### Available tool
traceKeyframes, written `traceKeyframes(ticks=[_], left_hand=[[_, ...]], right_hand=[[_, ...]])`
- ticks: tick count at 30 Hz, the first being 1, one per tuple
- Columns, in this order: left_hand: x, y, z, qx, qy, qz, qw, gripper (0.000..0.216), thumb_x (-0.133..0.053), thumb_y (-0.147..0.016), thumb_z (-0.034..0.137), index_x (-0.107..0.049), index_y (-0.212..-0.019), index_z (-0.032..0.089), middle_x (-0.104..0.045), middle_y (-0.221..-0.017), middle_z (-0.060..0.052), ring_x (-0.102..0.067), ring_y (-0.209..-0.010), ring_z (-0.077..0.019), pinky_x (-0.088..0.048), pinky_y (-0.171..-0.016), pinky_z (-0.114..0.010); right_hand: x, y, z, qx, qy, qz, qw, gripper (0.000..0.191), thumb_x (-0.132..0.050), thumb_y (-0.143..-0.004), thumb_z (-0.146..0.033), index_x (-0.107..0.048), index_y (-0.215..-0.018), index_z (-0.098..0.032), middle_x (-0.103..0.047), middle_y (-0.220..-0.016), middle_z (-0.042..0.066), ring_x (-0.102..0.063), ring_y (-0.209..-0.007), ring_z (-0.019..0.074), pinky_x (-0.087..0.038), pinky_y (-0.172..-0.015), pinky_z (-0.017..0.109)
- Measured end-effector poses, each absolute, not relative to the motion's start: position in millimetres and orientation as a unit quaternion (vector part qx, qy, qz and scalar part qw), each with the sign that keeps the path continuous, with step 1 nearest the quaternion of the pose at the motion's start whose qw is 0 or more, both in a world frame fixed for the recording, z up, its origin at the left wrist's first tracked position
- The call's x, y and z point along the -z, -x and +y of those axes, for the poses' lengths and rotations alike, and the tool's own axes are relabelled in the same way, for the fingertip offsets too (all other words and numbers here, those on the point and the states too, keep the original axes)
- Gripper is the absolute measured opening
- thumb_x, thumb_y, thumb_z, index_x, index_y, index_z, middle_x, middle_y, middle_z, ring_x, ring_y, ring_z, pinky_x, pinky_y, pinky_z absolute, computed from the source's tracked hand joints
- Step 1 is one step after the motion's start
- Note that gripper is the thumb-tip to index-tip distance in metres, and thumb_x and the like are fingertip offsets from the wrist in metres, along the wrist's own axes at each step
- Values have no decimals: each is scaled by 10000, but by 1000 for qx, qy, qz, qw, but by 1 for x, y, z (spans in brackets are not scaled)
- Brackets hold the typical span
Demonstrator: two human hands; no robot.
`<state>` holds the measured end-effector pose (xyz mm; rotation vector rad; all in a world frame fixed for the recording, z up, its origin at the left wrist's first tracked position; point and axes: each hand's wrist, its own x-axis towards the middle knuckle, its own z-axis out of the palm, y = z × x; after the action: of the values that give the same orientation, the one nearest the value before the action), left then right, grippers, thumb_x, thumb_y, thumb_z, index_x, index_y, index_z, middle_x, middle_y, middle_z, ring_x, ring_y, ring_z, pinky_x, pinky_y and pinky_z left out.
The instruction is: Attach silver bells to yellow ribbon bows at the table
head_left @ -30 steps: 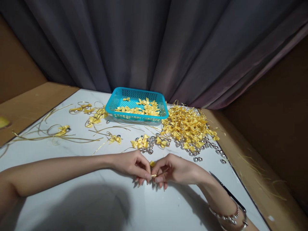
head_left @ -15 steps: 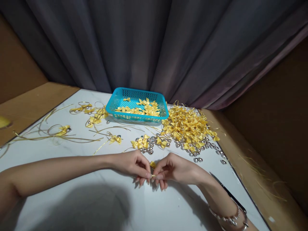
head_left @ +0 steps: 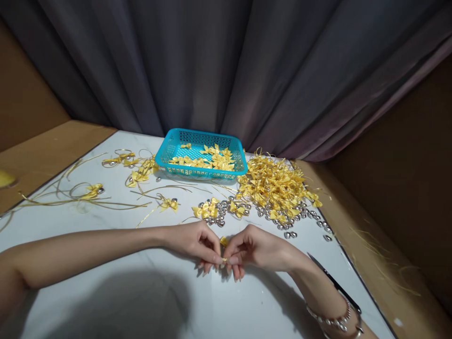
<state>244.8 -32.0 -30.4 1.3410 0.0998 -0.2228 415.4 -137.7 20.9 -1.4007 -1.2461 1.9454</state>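
My left hand (head_left: 204,247) and my right hand (head_left: 246,249) meet fingertip to fingertip above the white tabletop. Each pinches a short bit of thin gold cord (head_left: 224,259) between thumb and forefinger. Just behind the cord a yellow ribbon bow (head_left: 223,241) shows, partly hidden by my right fingers; how it joins the cord I cannot make out. Beyond my hands lie a small group of yellow bows (head_left: 206,208) and a cluster of silver beads (head_left: 221,214). A single bow (head_left: 238,209) sits beside them.
A blue plastic basket (head_left: 201,173) with yellow bows stands at the back. To its right is a heap of corded bows (head_left: 275,181), with silver beads (head_left: 314,215) around its edge. Loose gold cords (head_left: 116,205) spread on the left. A black pointed tool (head_left: 332,281) lies by my right forearm.
Both hands stay almost in place, still pinching the cord. My right fingers have shifted very slightly. Everything else on the table looks the same.
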Motion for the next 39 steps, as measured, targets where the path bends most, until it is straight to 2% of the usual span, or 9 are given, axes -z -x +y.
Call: traceKeyframes(ticks=[12, 18, 22, 28, 31, 33, 35, 39], left_hand=[[31, -245, -33, 105, -610, 49, 784, 300, -697, -749, 415, -656, -732, 118, -633, -584, -16, -568, -501, -79, -470, -520, -165], [30, -244, -32, 107, -615, 53, 779, 302, -715, -729, 414, -655, -718, 118, -622, -565, -6, -570, -478, -81, -467, -498, -163], [29, -245, -32, 109, -639, 49, 760, 285, -702, -746, 399, -657, -715, 119, -609, -535, -1, -558, -470, -74, -440, -482, -145], [27, -245, -34, 103, -636, 49, 763, 282, -691, -751, 403, -657, -722, 124, -603, -545, 0, -566, -506, -93, -448, -515, -173], [19, -247, -32, 62, -647, 59, 758, 280, -641, -788, 402, -656, -752, 125, -633, -636, -26, -581, -604, -120, -455, -587, -210], [11, -249, -30, -2, -687, 94, 721, 237, -596, -819, 364, -655, -829, 134, -650, -770, -44, -577, -709, -137, -444, -656, -234], [5, -251, -28, -60, -745, 145, 648, 205, -553, -842, 323, -637, -903, 147, -629, -878, -46, -551, -787, -150, -424, -708, -255], [-2, -254, -32, -64, -860, 162, 480, 200, -465, -897, 315, -586, -915, 157, -546, -906, -38, -503, -849, -169, -396, -781, -296]], right_hand=[[-24, -415, -138, -699, 501, -459, 220, 139, -647, -750, -198, -687, -701, -74, -599, -616, 21, -583, -539, 79, -475, -538, 202], [-24, -416, -139, -688, 503, -476, 215, 262, -703, -711, -327, -722, -765, -71, -611, -612, 35, -569, -537, 88, -460, -516, 208], [-26, -415, -139, -653, 518, -520, 188, 308, -679, -728, -359, -746, -836, -79, -640, -660, 58, -494, -527, 71, -407, -486, 198], [-33, -412, -143, -548, 566, -596, 156, 200, -592, -783, -211, -750, -843, -104, -691, -735, 67, -535, -619, 113, -430, -582, 233], [-43, -413, -149, -459, 583, -645, 184, 187, -564, -802, -179, -749, -818, -151, -706, -824, 68, -596, -752, 164, -451, -745, 296], [-52, -415, -154, -410, 592, -666, 196, 192, -550, -823, -190, -742, -813, -186, -712, -879, 63, -609, -850, 193, -416, -853, 342], [-61, -419, -160, -391, 616, -655, 195, 196, -539, -839, -214, -735, -834, -204, -716, -918, 62, -609, -905, 210, -403, -878, 354], [-68, -429, -169, -427, 645, -606, 186, 194, -545, -842, -257, -724, -831, -184, -719, -876, 58, -625, -832, 193, -451, -759, 289]])
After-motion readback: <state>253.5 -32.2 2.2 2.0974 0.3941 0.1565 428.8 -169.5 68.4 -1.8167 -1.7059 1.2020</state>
